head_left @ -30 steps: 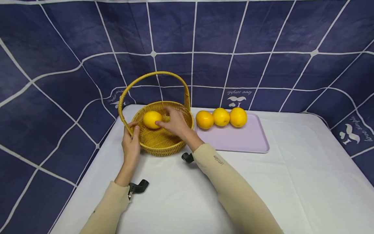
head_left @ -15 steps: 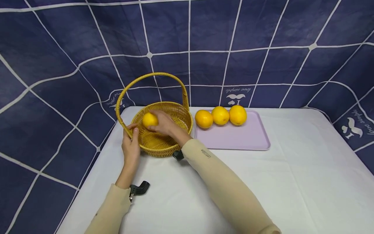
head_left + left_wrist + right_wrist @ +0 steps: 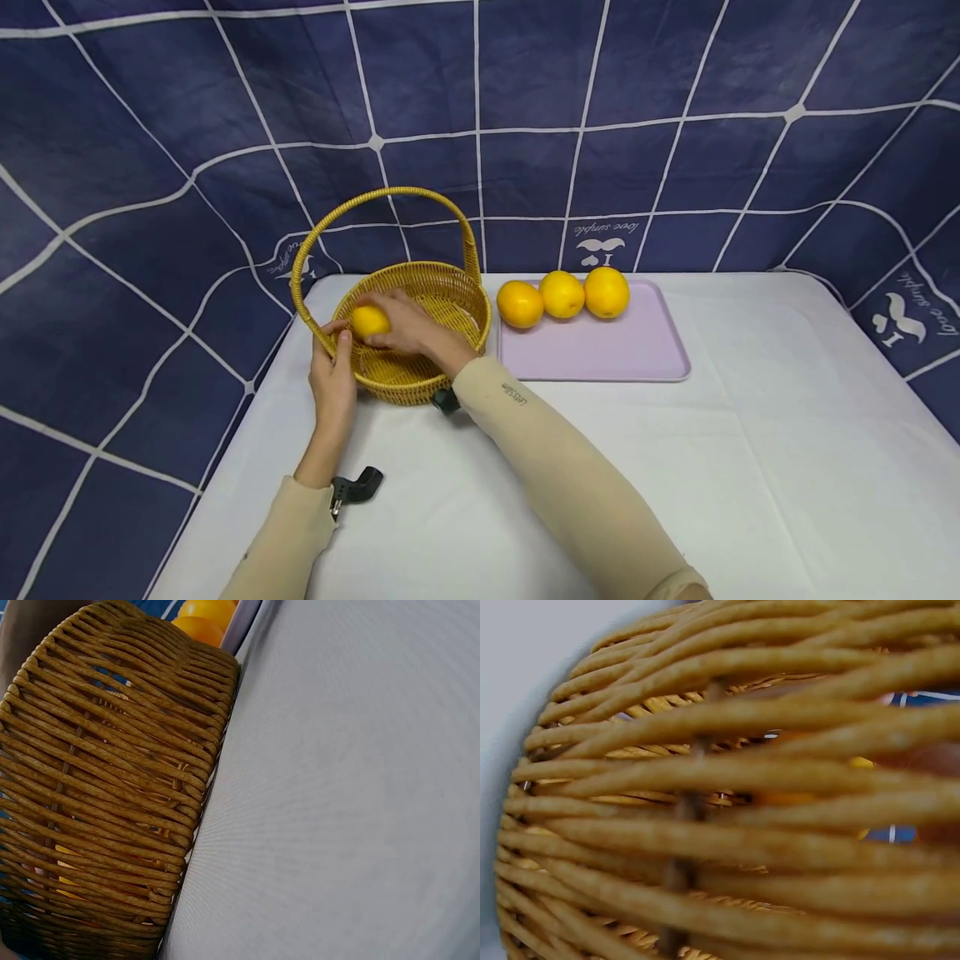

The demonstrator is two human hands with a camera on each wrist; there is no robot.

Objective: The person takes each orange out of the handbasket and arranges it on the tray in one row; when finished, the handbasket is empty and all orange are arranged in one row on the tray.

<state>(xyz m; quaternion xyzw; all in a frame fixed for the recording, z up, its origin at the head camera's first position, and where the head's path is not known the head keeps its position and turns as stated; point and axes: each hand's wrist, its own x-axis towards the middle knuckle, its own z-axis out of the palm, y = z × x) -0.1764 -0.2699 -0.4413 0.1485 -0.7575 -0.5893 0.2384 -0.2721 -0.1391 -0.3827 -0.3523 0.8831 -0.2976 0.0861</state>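
A round wicker basket with a tall arched handle stands at the left of the table in the head view. At its left side my left hand grips the rim by the foot of the handle, thumb on the inside. My right hand reaches into the basket and holds a yellow orange low against the inner left wall, fingers over its top. The woven basket wall fills much of the left wrist view. Close-up wicker strands of the basket largely hide the right hand in the right wrist view.
Right of the basket lies a lilac tray. Along its back edge sit a left orange, a middle orange and a right orange. A white cloth covers the table; a blue checked curtain hangs behind.
My right hand has closed round the orange and moved it left and slightly nearer, toward the basket's left wall. The left hand keeps its grip on the rim.
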